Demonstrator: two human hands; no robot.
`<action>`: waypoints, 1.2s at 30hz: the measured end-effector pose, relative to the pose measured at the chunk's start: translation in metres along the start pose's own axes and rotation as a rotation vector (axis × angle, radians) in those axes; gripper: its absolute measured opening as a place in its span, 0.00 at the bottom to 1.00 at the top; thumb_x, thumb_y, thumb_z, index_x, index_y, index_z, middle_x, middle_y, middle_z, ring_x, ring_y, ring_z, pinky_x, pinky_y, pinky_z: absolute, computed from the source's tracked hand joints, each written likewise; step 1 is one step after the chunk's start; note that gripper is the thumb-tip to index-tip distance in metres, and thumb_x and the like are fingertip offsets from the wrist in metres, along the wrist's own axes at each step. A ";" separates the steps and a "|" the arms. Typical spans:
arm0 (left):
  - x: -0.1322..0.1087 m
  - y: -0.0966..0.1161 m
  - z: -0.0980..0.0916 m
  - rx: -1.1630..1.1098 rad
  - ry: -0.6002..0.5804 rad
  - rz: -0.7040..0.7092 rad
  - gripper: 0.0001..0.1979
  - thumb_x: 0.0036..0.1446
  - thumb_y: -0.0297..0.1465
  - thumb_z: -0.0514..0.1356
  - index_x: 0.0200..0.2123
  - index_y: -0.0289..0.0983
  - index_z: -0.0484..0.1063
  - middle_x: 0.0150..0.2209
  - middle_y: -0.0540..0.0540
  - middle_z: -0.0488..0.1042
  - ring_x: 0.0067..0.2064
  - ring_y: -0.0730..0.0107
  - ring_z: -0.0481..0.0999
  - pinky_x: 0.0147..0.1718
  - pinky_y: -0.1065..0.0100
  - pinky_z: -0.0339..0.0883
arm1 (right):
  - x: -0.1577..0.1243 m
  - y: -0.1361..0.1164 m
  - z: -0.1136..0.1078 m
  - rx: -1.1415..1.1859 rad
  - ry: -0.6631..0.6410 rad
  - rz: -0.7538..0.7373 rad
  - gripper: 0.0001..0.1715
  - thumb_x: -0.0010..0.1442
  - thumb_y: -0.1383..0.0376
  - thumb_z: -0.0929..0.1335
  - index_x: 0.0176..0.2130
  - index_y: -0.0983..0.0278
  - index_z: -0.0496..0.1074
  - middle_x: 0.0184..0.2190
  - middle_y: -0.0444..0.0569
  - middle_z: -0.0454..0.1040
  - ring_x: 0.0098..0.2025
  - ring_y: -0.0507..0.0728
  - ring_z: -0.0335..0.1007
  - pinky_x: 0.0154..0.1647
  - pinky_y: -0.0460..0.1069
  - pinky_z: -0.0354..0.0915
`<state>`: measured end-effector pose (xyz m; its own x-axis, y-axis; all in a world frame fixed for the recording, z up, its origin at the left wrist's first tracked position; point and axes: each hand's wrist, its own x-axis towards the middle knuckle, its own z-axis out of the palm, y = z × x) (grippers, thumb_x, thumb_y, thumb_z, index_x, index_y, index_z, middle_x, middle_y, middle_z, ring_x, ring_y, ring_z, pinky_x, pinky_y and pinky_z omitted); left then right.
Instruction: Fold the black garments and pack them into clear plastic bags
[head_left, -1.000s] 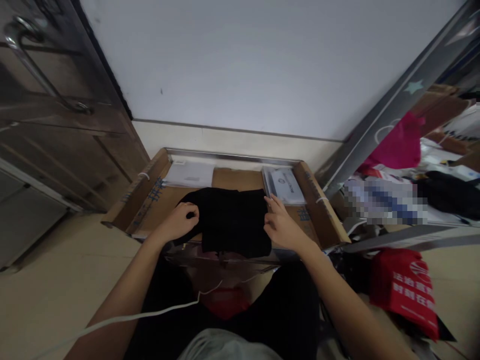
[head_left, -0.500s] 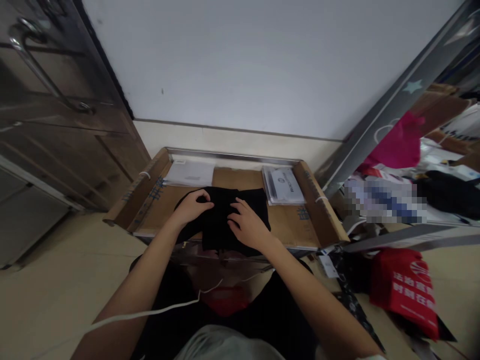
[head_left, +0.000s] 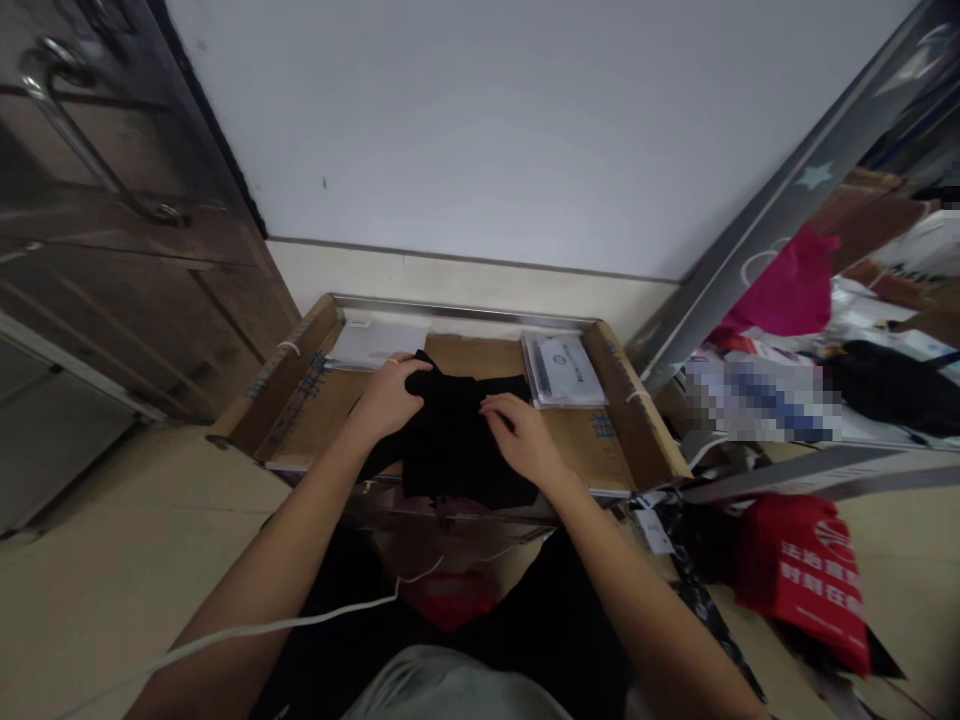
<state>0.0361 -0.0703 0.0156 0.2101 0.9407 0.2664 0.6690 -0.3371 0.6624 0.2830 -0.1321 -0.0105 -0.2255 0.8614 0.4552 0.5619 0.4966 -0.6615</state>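
Left hand (head_left: 388,398) pinches a raised fold of black cloth (head_left: 454,445) in the head view; the right hand (head_left: 525,440) rests half-curled on it, whether gripping I cannot tell. The cloth lies across the middle of the cardboard tray's (head_left: 474,356) near edge. White packet (head_left: 379,345) and printed packet (head_left: 571,370) lie toward its far left and far right corners.
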 end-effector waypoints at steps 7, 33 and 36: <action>0.010 0.037 0.005 0.243 -0.037 0.013 0.22 0.47 0.20 0.60 0.46 0.37 0.80 0.57 0.34 0.67 0.53 0.45 0.72 0.55 0.49 0.67 | -0.006 0.038 -0.005 0.285 0.222 0.464 0.10 0.60 0.58 0.65 0.38 0.60 0.72 0.35 0.50 0.77 0.38 0.59 0.77 0.37 0.53 0.74; -0.006 0.126 0.118 0.653 -0.208 -0.176 0.19 0.65 0.28 0.55 0.58 0.30 0.63 0.57 0.26 0.66 0.51 0.47 0.74 0.39 0.57 0.75 | -0.004 0.024 -0.015 0.860 0.333 0.865 0.06 0.55 0.62 0.70 0.31 0.61 0.71 0.26 0.45 0.76 0.29 0.54 0.74 0.31 0.49 0.72; -0.003 0.123 0.121 0.639 -0.178 -0.182 0.17 0.66 0.26 0.52 0.57 0.30 0.64 0.55 0.26 0.67 0.50 0.48 0.76 0.40 0.57 0.75 | -0.004 0.026 -0.014 0.858 0.335 0.860 0.07 0.55 0.61 0.71 0.32 0.61 0.71 0.26 0.45 0.76 0.29 0.55 0.74 0.32 0.50 0.72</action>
<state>0.2036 -0.1103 0.0119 0.1316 0.9907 0.0344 0.9825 -0.1350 0.1284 0.3100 -0.1241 -0.0216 0.2392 0.9329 -0.2691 -0.2990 -0.1930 -0.9345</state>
